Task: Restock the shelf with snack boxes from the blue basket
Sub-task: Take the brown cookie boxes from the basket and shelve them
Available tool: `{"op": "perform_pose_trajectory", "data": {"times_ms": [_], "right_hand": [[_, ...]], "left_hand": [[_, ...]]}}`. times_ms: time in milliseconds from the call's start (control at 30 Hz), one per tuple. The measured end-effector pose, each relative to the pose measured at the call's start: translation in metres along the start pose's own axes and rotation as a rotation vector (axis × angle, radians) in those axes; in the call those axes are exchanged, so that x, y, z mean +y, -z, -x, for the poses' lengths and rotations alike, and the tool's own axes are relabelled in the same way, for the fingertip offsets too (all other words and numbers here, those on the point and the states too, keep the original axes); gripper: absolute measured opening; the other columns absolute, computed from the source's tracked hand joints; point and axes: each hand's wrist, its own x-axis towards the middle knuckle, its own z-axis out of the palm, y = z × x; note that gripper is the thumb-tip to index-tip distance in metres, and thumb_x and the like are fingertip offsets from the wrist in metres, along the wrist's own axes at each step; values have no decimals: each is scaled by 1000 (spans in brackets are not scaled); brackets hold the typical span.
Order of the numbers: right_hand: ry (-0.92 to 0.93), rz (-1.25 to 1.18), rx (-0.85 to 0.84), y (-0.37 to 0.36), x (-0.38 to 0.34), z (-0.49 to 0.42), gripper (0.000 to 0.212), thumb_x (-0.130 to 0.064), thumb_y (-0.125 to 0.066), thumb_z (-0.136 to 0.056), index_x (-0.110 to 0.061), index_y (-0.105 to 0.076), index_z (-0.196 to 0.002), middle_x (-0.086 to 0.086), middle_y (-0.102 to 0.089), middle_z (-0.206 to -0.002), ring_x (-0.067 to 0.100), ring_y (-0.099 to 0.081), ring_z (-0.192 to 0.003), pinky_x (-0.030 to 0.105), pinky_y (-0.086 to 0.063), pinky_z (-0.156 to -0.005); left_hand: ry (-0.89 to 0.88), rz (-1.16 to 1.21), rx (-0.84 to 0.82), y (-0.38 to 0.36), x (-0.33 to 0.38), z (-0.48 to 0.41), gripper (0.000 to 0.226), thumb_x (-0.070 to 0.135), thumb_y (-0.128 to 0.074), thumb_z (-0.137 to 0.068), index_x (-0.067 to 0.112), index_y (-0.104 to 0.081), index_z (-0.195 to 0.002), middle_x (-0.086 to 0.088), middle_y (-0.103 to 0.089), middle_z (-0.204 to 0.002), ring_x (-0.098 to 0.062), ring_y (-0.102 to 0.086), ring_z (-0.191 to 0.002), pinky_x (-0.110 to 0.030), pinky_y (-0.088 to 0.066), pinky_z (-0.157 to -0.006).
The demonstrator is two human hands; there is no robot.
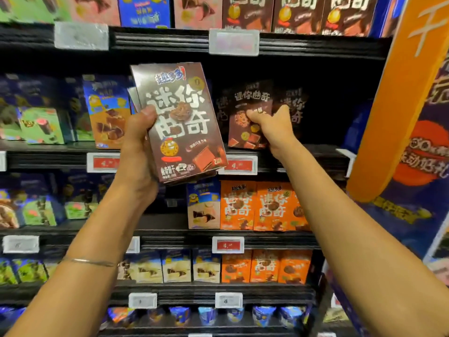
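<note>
Nearest: two bare forearms raised toward the shelving, with a thin bangle [90,261] on the left wrist. Gripped in the left hand [139,142], thumb [148,113] clamped on the front face and the rest of the grip hidden behind: a brown mini-cookie box [179,122], upright but slightly tilted. Edges of at least one more box showing behind it, so probably a small stack. Held out in front of the middle shelf [315,154], not yet on it.

Further right, at much the same height, the right hand [272,125] stretched into that shelf, fingers [261,113] and thumb pinched on a matching shelved brown box [245,127]. Standing at the front of its row, just above a red price tag [239,165], with more brown boxes beside it in shadow. One tier down, orange boxes [257,205] of the same brand. No blue basket in view.

Judged mid-restock: seating or squaring one box in the brown row, with the reserve kept ready on the left. Next, most likely: release on the right, take the front box off the left-hand stack, and stand it face-out in the same row. Worth doing flush with its neighbours, without nudging them backward.
</note>
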Motion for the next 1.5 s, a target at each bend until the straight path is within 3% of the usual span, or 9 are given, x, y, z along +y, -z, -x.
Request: {"op": "perform_pose_trajectory", "data": {"times_ms": [233, 467, 700, 900, 967, 1100, 1267, 1333, 1500], "right_hand": [[87, 661, 87, -19, 10, -25, 44, -51, -65, -85, -12, -56, -104, 9, -61, -108, 30, -59, -98, 37, -48, -75], [65, 794, 56, -35, 8, -24, 36, -34, -66, -89, -22, -40, -68, 0, -46, -79, 27, -51, -81, 34, -41, -70], [42, 857, 7, -43, 2, -19, 14, -18, -63, -90, -13, -51, -85, 10, -54, -96, 30, -60, -93, 36, -47, -73], [123, 346, 148, -30, -32, 32, 49, -53, -65, -89, -13, -60, -116, 5, -62, -119, 22, -60, -110, 45, -54, -93], [26, -58, -100, -26, -49, 68, 54, -62, -66, -83, -21, -65, -117, -2, -67, -116, 13, -64, -108, 42, -55, -94], [-11, -51, -505, -32, -63, 112, 56, -47, -79, -83, -19, -61, -128, 3, -73, -120, 21, -72, -106, 46, -59, -91], [-57, -265, -442, -35, -58, 124, 47, -26, -75, -91, -10, -55, -131, 10, -73, -119, 26, -75, -101, 44, -61, -87], [-78, -318, -443, -29, -54, 123, 42, -27, -72, -93, -10, -59, -128, 10, -74, -117, 27, -75, -101, 42, -61, -85], [-50, -333, -225, 14, -43, 84, 31, -24, -74, -91, -13, -67, -119, 8, -77, -109, 26, -76, -98, 38, -62, -77]], "left_hand": [[-42, 39, 27, -11, 2, -20, 34, 47, -67, -75, 27, -84, -96, 0, -81, -104, -19, -78, -93, -32, -62, -76], [-55, 60, 26, -13, 2, -25, 33, 45, -65, -78, 26, -86, -95, -1, -81, -104, -19, -79, -94, -32, -62, -76], [-29, 53, -3, -10, -3, -27, 33, 39, -55, -93, 27, -85, -96, 3, -82, -99, -15, -79, -90, -30, -62, -74], [7, 51, 19, -6, -8, -21, 45, 48, -66, -78, 21, -75, -113, -2, -80, -107, -22, -78, -96, -35, -62, -77], [31, 42, 37, -8, -9, -17, 50, 46, -65, -82, 16, -69, -121, -5, -79, -113, -24, -76, -102, -38, -62, -82], [123, 16, 3, -17, -13, -12, 55, 45, -54, -94, 8, -64, -134, -15, -75, -127, -30, -73, -112, -41, -61, -91], [143, -48, 147, -19, -24, -13, 80, 64, -61, -92, 20, -41, -155, -12, -64, -145, -34, -68, -126, -56, -54, -106], [138, -119, 230, -15, -31, -13, 55, 60, -62, -98, 37, -42, -144, -3, -63, -146, -27, -68, -126, -58, -54, -106], [137, -158, 261, -8, -35, -16, 49, 52, -66, -100, 35, -46, -141, 3, -73, -127, -17, -78, -106, -43, -65, -86]]}}
